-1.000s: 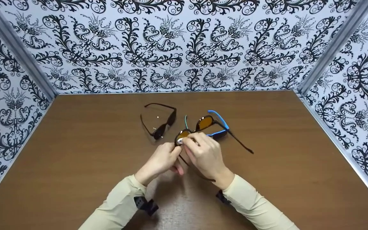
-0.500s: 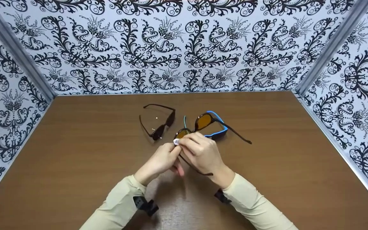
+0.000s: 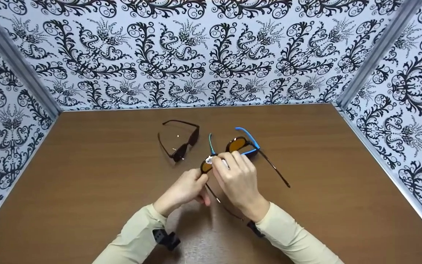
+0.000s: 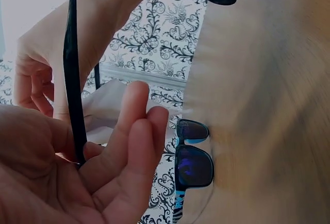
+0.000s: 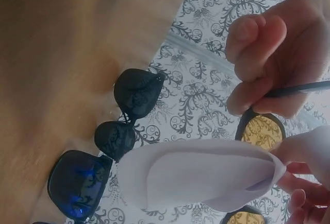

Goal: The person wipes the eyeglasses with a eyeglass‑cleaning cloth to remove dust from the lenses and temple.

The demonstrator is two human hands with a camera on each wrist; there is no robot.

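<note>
Orange-lensed sunglasses with a dark frame are held up over the table, temples unfolded toward the person. My left hand pinches them at the corner where the near temple meets the frame; its other fingers extend below. With thumb and fingers, my right hand grips a pale cloth at one lens. Most of the cloth hangs behind the lenses, hidden from the head view, where only a small white bit shows at the fingertips. The right wrist view shows the amber lens above the cloth.
Black sunglasses lie on the brown table, left of the held pair, temples open. Behind the held pair lies a second pair with blue temples and dark bluish lenses. Patterned panels enclose the table's back and sides.
The held sunglasses have tilted, their temple tips dipping toward the person. My right hand has moved the cloth slightly over the lens, lately up and right. The left hand keeps its pinch.
</note>
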